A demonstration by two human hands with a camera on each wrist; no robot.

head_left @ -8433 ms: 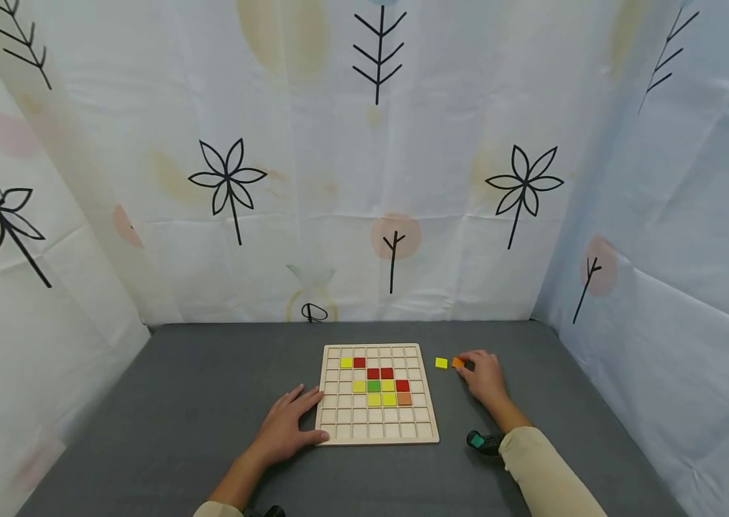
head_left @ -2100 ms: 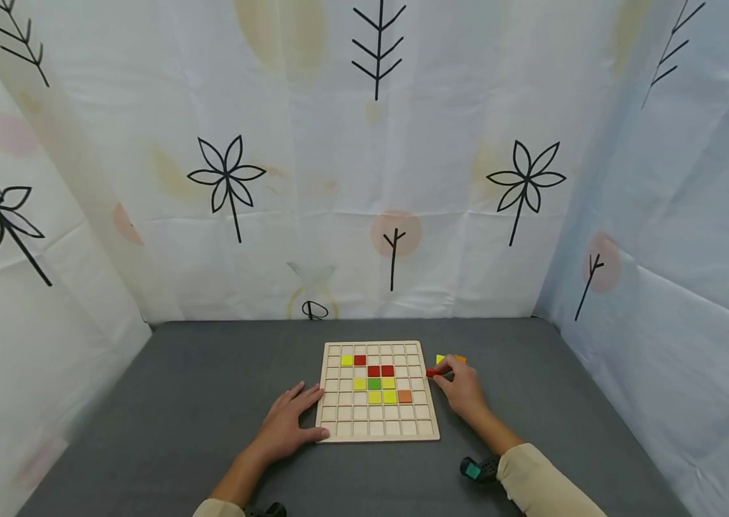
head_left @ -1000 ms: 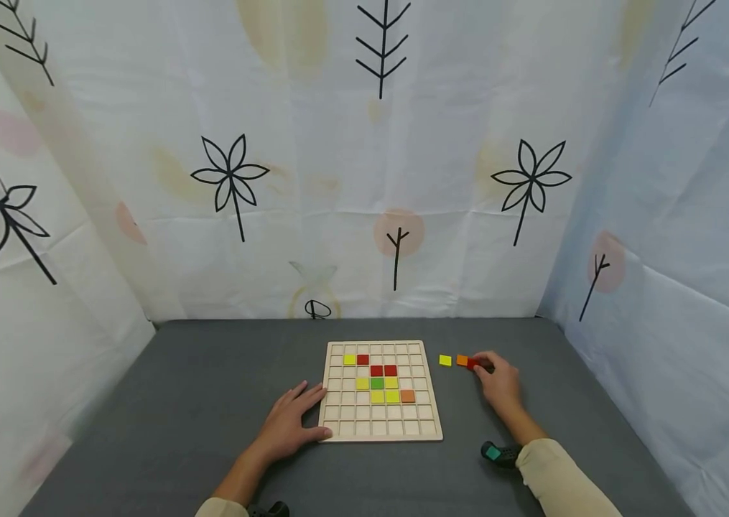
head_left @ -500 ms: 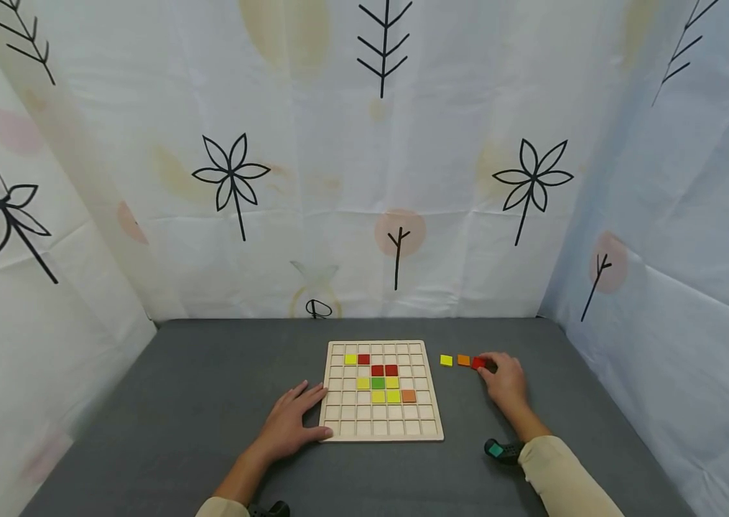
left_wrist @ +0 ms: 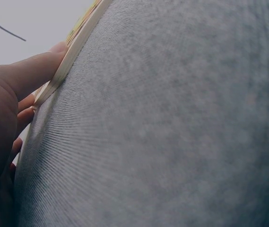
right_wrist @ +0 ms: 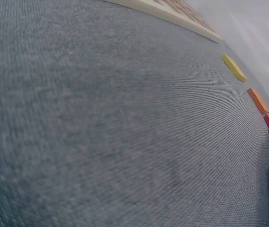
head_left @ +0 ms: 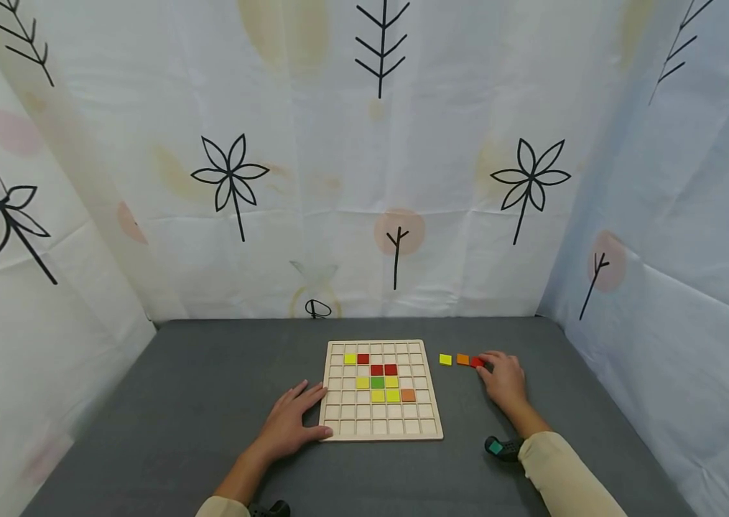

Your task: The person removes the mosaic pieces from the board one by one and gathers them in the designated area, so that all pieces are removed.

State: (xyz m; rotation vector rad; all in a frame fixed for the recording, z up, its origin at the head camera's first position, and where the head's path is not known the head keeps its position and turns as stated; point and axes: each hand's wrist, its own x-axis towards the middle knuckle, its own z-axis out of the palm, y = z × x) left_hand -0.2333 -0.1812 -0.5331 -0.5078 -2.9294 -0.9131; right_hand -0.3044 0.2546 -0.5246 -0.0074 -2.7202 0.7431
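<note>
A person's right hand (head_left: 505, 377) pinches a flat, square red tile (head_left: 476, 362) at its fingertips on a dark grey table surface (head_left: 177, 416). Just left of that hand lie a square orange tile (head_left: 462, 359), then a square yellow tile (head_left: 445, 360). The left hand (head_left: 289, 424), fingers extended, touches the near-left edge of a square, pale wooden grid board (head_left: 396, 429), which lies between both hands.

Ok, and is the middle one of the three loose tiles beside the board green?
No, the middle one is an orange tile, lying between the yellow tile and the red tile at the right hand.
</note>
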